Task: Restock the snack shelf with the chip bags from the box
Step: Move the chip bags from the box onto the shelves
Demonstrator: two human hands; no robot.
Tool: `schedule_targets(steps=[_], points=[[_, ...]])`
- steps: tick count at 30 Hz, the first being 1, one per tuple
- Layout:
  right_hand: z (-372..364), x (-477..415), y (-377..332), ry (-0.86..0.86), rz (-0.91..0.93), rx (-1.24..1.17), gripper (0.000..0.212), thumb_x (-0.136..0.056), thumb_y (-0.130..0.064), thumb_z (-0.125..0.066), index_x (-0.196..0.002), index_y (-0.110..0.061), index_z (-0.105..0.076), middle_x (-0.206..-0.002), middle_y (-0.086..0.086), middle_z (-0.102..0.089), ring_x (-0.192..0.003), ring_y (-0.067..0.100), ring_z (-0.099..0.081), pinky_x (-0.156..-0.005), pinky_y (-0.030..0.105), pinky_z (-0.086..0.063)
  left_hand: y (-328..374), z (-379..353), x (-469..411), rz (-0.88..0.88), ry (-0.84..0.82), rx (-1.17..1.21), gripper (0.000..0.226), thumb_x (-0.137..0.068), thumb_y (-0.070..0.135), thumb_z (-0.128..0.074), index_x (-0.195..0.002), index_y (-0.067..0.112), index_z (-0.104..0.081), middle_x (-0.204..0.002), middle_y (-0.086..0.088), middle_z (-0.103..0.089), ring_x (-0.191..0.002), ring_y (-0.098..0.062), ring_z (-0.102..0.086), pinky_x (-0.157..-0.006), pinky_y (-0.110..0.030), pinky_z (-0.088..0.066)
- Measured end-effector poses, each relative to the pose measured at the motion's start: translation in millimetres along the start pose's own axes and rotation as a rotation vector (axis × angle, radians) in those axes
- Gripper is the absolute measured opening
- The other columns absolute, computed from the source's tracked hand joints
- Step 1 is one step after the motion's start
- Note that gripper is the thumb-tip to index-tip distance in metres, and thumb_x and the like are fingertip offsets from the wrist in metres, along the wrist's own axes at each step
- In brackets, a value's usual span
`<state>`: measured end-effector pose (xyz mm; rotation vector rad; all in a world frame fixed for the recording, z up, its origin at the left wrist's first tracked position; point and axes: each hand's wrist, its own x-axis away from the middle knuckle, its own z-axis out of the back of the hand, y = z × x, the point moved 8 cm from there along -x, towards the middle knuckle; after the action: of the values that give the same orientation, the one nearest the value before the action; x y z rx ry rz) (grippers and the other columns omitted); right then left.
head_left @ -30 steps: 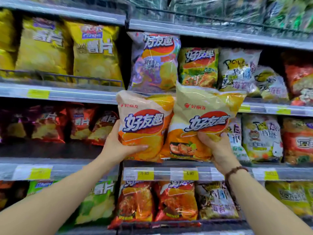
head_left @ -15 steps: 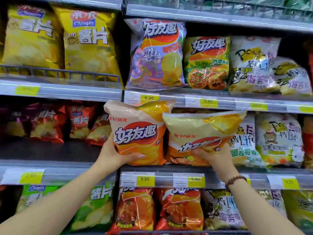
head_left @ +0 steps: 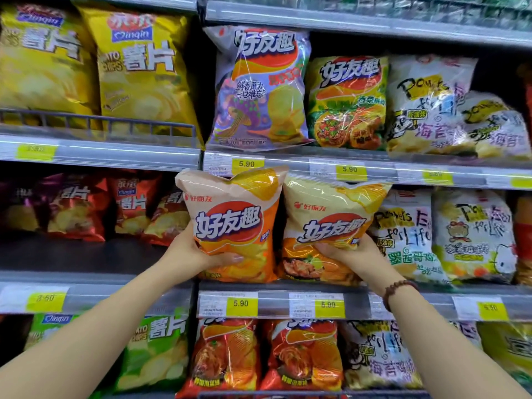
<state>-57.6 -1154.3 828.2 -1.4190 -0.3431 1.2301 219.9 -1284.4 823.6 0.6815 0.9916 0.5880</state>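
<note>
My left hand (head_left: 191,253) grips an orange chip bag (head_left: 233,214) by its lower left side, thumb across the front. My right hand (head_left: 352,254) grips a pale yellow chip bag (head_left: 331,208) at its lower right. Both bags stand upright side by side on the middle shelf (head_left: 288,286), their bottoms at the shelf's front edge and their tops just under the shelf above. The box is not in view.
White bags with scribbled lettering (head_left: 403,231) stand right of the yellow bag. Red bags (head_left: 77,208) lie further back on the left section, with bare shelf in front. Purple and green bags (head_left: 259,87) fill the shelf above, red ones (head_left: 227,358) the shelf below.
Both bags moved down and into the middle shelf. The yellow bag, tilted flat half a second ago, now stands upright beside the orange one.
</note>
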Motion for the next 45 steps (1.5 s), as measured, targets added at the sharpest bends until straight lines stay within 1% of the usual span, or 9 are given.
schedule_targets(steps=[5,8,11,13,16,19,24,38,45], points=[[11.6,12.1,-2.8,0.25,0.091,0.021,0.105,-0.049,-0.037,-0.088,-0.137,-0.019,-0.033,-0.126,-0.002,-0.052,-0.115,0.015,-0.051,-0.105,0.038,-0.041,12.5,3.0,15.8,-0.047,0.207,0.058,0.109,-0.042,0.03,-0.095,-0.135,0.027,-0.037,-0.116,0.019,-0.058,-0.1,0.013,-0.058,-0.096,-0.029,-0.049],[25.3,31.4,-26.5,0.551,0.363,0.285,0.135,-0.045,-0.057,-0.085,-0.15,-0.026,-0.006,-0.151,0.003,-0.024,-0.141,0.012,-0.021,-0.116,0.033,-0.017,16.4,17.1,33.1,-0.089,0.485,-0.022,0.152,-0.03,0.046,-0.095,-0.151,0.031,-0.004,-0.147,-0.002,-0.031,-0.137,-0.015,-0.035,-0.113,-0.041,-0.032],[22.8,49.5,-57.7,0.739,0.674,0.723,0.13,-0.053,-0.078,-0.064,-0.149,-0.024,0.005,-0.158,0.008,-0.002,-0.145,0.007,0.008,-0.119,0.025,0.002,40.3,20.3,56.6,-0.3,0.705,-0.37,0.152,-0.039,0.057,-0.088,-0.152,0.022,0.007,-0.158,-0.007,-0.002,-0.148,-0.011,0.003,-0.12,-0.038,-0.011],[6.7,51.8,-71.3,0.694,0.86,0.99,0.121,-0.061,-0.079,-0.057,-0.15,-0.03,0.009,-0.159,0.003,0.016,-0.147,0.016,0.019,-0.121,0.039,0.006,67.9,8.8,70.5,-0.597,0.783,-0.616,0.142,-0.05,0.059,-0.083,-0.152,0.026,0.008,-0.16,-0.006,0.007,-0.148,-0.013,0.013,-0.121,-0.039,-0.003],[-13.6,52.9,-84.7,0.551,1.011,1.13,0.102,-0.07,-0.074,-0.06,-0.151,-0.032,-0.014,-0.16,0.005,-0.007,-0.149,0.031,-0.004,-0.118,0.057,-0.001,87.1,-11.5,70.1,-0.817,0.678,-0.858,0.129,-0.056,0.055,-0.082,-0.152,0.038,0.002,-0.161,0.004,0.005,-0.15,-0.026,0.008,-0.12,-0.051,0.001],[-18.0,53.4,-94.0,0.544,0.984,1.068,0.086,-0.076,-0.075,-0.052,-0.145,-0.028,-0.033,-0.149,0.005,-0.039,-0.141,0.028,-0.029,-0.116,0.059,-0.011,98.8,-15.0,62.2,-0.812,0.584,-0.827,0.107,-0.062,0.057,-0.074,-0.149,0.038,-0.015,-0.153,-0.002,-0.027,-0.146,-0.033,-0.016,-0.116,-0.061,-0.013],[-22.3,47.9,-97.4,0.619,0.865,1.111,0.072,-0.079,-0.073,-0.05,-0.139,-0.033,-0.047,-0.136,0.003,-0.051,-0.123,0.026,-0.043,-0.115,0.058,-0.017,104.4,-14.6,52.5,-0.696,0.617,-0.866,0.084,-0.069,0.072,-0.061,-0.141,0.032,-0.045,-0.132,-0.01,-0.055,-0.127,-0.037,-0.043,-0.099,-0.06,-0.034],[-32.8,13.7,-87.4,0.544,0.628,1.101,0.046,-0.082,-0.056,-0.049,-0.106,-0.022,-0.068,-0.106,0.007,-0.065,-0.098,0.033,-0.058,-0.104,0.056,-0.031,93.5,-16.0,23.2,-0.623,0.51,-0.887,0.075,-0.065,0.066,-0.065,-0.132,0.032,-0.058,-0.121,-0.007,-0.064,-0.11,-0.039,-0.052,-0.089,-0.05,-0.047],[-35.1,-17.4,-87.0,0.346,0.39,1.105,0.058,-0.087,-0.064,-0.041,-0.138,-0.038,-0.044,-0.148,0.002,-0.041,-0.137,0.03,-0.033,-0.116,0.055,-0.007,86.3,-14.5,-9.9,-0.433,0.401,-0.915,0.076,-0.062,0.074,-0.053,-0.127,0.036,-0.056,-0.119,-0.007,-0.061,-0.109,-0.04,-0.05,-0.082,-0.044,-0.052]])
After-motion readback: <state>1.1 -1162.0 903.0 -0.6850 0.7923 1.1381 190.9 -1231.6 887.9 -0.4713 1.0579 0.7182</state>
